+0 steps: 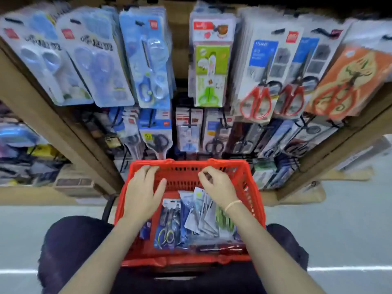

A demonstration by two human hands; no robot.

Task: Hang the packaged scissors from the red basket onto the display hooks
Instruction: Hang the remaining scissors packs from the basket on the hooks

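Two bare forearms reach forward from the bottom of the view over a red basket (253, 187) that sits against the person's dark-clothed lap. Inside the basket lie the packaged scissors (186, 217), a loose heap: a pack with dark blades and yellow-green handles on the left, several pale grey and white cards fanned in the middle, a green pack at the right edge. The left hand (141, 192) lies flat with its fingers fairly straight, the fingertips resting on the basket's far rim near the left handle and the thumb spread toward the middle; it grips nothing. The right hand (218, 185), with a pale band (233, 205) on its wrist, hovers over the fanned cards with its fingers curled inward, and whether the fingertips pinch a pack or hold nothing cannot be told. Beyond the basket rises a display rack between two brown posts. Its lower row of hooks carries dark-handled scissors packs (157, 134), blurred. The upper row holds white and blue packs (146, 60) on the left, a green-handled pack (210, 62) in the centre, red-handled shears (256, 81) to the right and an orange card (347, 83) at the far right.
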